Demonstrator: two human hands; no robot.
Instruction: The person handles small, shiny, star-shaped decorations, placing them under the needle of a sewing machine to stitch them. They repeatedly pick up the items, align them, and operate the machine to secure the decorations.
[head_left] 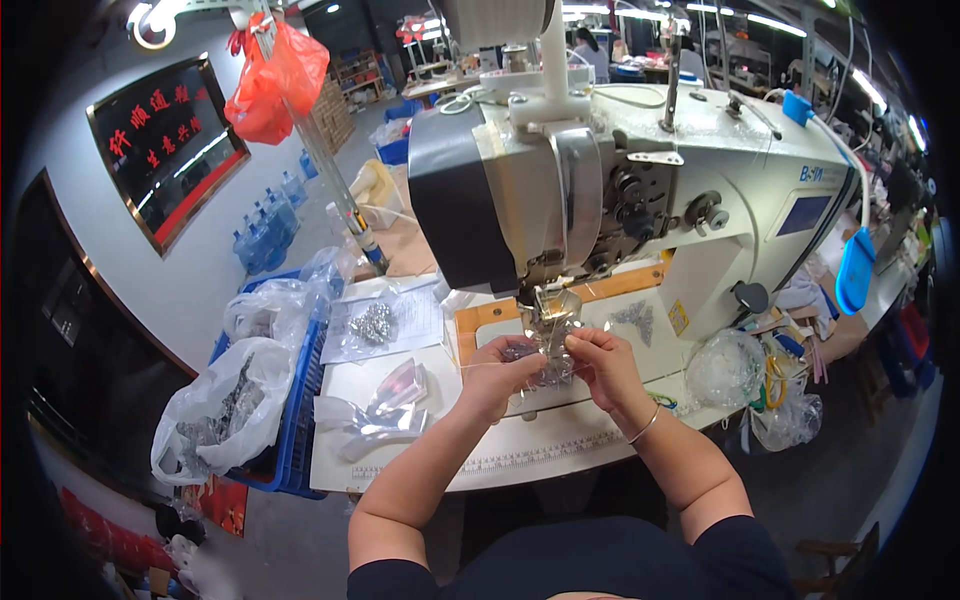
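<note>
Under the needle and presser foot (548, 308) of a large white sewing machine (740, 130), my two hands meet close together. My left hand (498, 378) is closed, its thumb and fingers gripping a small clear, shiny piece (553, 374) that looks like transparent plastic. Just across from it, my right hand (608, 366) pinches thumb and forefinger together beside the presser foot; what lies in the pinch is too small to make out. A thin pale thread runs out to the left of my left hand. Behind my right hand, a grey, sparkly cluster of pieces (634, 320) rests on the machine bed.
Left of the hands lie clear plastic pieces (397, 392) and a silvery pile (373, 324) on a paper sheet. A blue crate (308, 375) with white bags (225, 410) stands beyond the table's left edge. A clear bundle (725, 368) sits right. A ruler strip (520, 458) follows the front edge.
</note>
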